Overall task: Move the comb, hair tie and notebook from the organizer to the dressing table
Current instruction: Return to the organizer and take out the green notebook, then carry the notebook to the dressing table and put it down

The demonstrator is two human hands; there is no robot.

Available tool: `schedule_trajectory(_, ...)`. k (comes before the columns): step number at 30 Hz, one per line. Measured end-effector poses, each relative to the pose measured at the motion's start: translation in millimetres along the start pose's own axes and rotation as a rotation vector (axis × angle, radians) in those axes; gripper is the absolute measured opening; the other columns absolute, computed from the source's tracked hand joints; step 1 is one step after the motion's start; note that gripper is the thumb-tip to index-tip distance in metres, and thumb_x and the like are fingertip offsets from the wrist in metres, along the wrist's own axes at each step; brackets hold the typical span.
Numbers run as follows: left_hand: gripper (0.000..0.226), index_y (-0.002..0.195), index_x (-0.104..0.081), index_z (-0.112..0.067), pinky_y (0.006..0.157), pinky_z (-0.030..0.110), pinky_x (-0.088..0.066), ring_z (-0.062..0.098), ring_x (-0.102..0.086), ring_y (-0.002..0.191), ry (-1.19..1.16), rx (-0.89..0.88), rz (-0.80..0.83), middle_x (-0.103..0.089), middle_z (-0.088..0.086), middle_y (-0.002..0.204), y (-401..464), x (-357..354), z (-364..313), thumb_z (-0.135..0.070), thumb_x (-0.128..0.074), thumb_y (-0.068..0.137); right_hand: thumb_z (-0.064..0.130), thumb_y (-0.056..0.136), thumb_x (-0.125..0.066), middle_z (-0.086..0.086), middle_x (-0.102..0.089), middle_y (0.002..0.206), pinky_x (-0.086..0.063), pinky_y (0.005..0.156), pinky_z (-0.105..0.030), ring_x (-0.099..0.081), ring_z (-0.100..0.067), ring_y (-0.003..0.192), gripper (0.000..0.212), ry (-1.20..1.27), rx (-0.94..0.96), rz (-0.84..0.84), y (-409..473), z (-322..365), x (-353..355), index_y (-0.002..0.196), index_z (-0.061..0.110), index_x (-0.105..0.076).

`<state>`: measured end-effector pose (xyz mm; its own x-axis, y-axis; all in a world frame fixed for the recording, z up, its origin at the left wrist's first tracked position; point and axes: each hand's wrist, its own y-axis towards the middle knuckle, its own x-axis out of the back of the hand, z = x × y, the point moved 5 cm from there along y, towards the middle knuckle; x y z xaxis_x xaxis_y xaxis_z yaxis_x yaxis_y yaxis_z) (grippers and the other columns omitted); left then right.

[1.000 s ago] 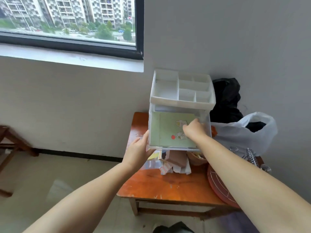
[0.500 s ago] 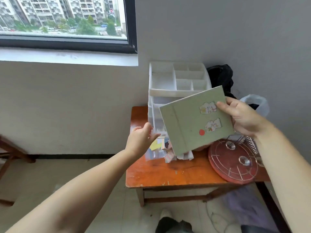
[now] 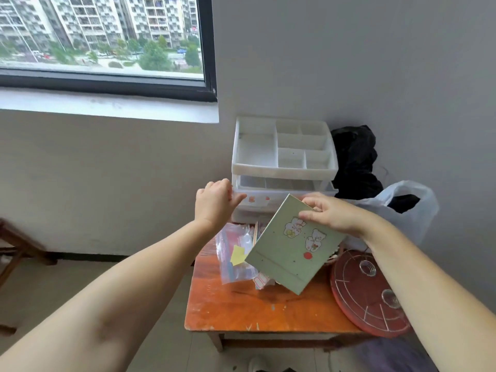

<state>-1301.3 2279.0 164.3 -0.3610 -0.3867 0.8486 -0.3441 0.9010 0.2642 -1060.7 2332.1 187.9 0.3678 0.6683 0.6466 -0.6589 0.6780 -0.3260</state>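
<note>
My right hand grips the top corner of a pale green notebook with small cartoon stickers and a red dot. The notebook hangs tilted above the orange wooden table, in front of the white plastic organizer. My left hand rests against the organizer's left front corner at drawer height, fingers loosely curled, holding nothing. The organizer's top tray compartments look empty. I see no comb or hair tie.
A clear plastic bag with a yellow slip and small paper bits lie on the table under the notebook. A red round lid with wire and springs sits at the table's right. A white plastic bag and black cloth stand by the wall.
The notebook came out of the organizer's drawer in my right hand and has dropped lower toward the table. My left hand moved from the drawer front to the organizer's left corner.
</note>
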Motion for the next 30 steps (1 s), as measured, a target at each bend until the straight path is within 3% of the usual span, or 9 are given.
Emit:
schedule_trajectory(6,0.039,0.079,-0.054,-0.011,0.080,0.040,-0.038,0.031,-0.054,0.094,0.082,0.209,0.010,-0.063,0.008,0.092,30,-11,4,-0.048,-0.046,0.089,0.036,0.091,-0.054,0.005,-0.047,0.105,-0.050,0.092,-0.036,-0.060,-0.014,0.096,0.019,-0.034,0.046,0.019,36,-3,17,0.101,0.023,-0.064)
schedule_trajectory(9,0.038,0.076,-0.054,-0.014,0.077,0.039,-0.041,0.029,-0.055,0.087,-0.014,0.251,0.062,-0.062,0.002,0.082,29,-16,11,-0.048,-0.045,0.089,0.032,0.092,-0.055,-0.001,-0.068,0.104,-0.055,0.086,-0.041,-0.068,-0.019,0.093,0.019,0.091,0.064,0.095,44,1,14,0.101,0.018,-0.064)
schedule_trajectory(13,0.044,0.067,-0.056,-0.013,0.073,0.036,-0.044,0.028,-0.058,0.078,-0.242,0.427,0.112,-0.063,0.000,0.070,-8,-13,47,-0.046,-0.038,0.092,0.026,0.093,-0.054,-0.005,-0.073,0.104,-0.057,0.081,-0.038,-0.071,-0.020,0.091,0.017,0.226,0.096,0.170,61,26,0,0.102,0.016,-0.063)
schedule_trajectory(16,0.044,0.066,-0.062,-0.012,0.082,0.032,-0.048,0.027,-0.062,0.081,-0.491,0.842,-0.102,-0.066,0.005,0.072,-79,7,110,-0.033,-0.034,0.094,0.023,0.094,-0.052,-0.012,-0.072,0.105,-0.057,0.080,-0.046,-0.070,-0.026,0.089,0.017,0.356,0.165,0.074,78,66,-31,0.101,0.012,-0.061)
schedule_trajectory(18,0.036,0.074,-0.065,-0.008,0.082,0.031,-0.050,0.024,-0.061,0.078,-0.670,1.083,-0.243,-0.069,0.013,0.080,-148,19,143,-0.022,-0.037,0.093,0.014,0.095,-0.047,-0.022,-0.065,0.115,-0.056,0.078,-0.049,-0.067,-0.029,0.087,0.015,0.602,0.159,0.069,84,94,-68,0.105,0.007,-0.057)
schedule_trajectory(20,0.026,0.095,-0.067,-0.010,0.077,0.028,-0.048,0.016,-0.061,0.079,-0.840,1.123,-0.129,-0.071,0.010,0.098,-209,29,146,-0.021,-0.043,0.093,0.003,0.095,-0.043,-0.027,-0.056,0.128,-0.054,0.081,-0.048,-0.063,-0.038,0.100,0.023,0.792,0.084,0.203,84,119,-122,0.116,0.002,-0.052)
schedule_trajectory(22,0.022,0.108,-0.064,-0.022,0.086,0.033,-0.046,0.014,-0.063,0.094,-1.112,1.077,-0.083,-0.070,0.000,0.106,-256,41,138,-0.028,-0.047,0.094,-0.006,0.091,-0.042,-0.028,-0.050,0.135,-0.054,0.083,-0.048,-0.056,-0.046,0.109,0.034,0.860,0.007,0.382,72,141,-184,0.124,-0.001,-0.049)
schedule_trajectory(27,0.017,0.089,-0.060,-0.019,0.069,0.030,-0.050,0.015,-0.064,0.071,-1.413,1.075,-0.774,-0.070,0.000,0.078,-406,124,149,-0.018,-0.044,0.096,-0.007,0.086,-0.051,-0.011,-0.073,0.103,-0.061,0.069,-0.039,-0.071,-0.026,0.083,0.036,0.783,0.001,0.853,-19,201,-350,0.121,0.002,-0.054)
schedule_trajectory(30,0.019,0.087,-0.061,-0.019,0.069,0.028,-0.052,0.007,-0.068,0.059,-1.328,1.113,-0.973,-0.074,-0.008,0.065,-528,172,148,-0.016,-0.044,0.096,-0.003,0.084,-0.056,-0.005,-0.076,0.096,-0.060,0.065,-0.033,-0.073,-0.020,0.079,0.026,0.684,-0.012,1.085,-92,230,-436,0.105,0.011,-0.063)
